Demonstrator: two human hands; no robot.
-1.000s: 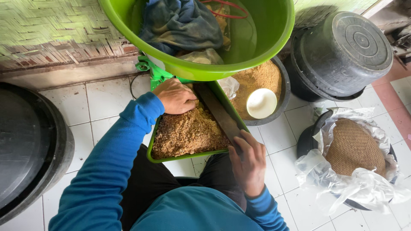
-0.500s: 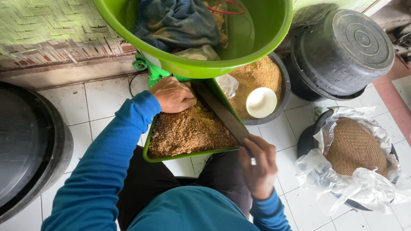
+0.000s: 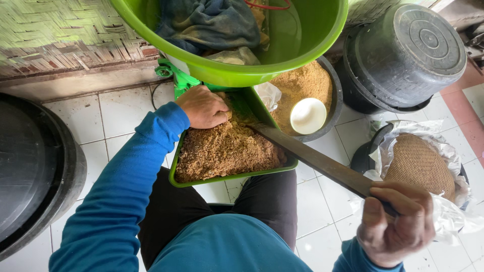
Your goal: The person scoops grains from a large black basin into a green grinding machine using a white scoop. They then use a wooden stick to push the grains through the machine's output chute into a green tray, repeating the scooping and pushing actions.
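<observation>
Right hand (image 3: 396, 221) gripping blade (image 3: 312, 158), tray (image 3: 232, 179) edge near

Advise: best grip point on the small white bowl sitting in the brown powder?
Probably pinch the white bowl by its rim, coming straight down. It sits upright and open on the powder in the dark basin; the right rim is clear, while the green tub overhangs its left.
</observation>
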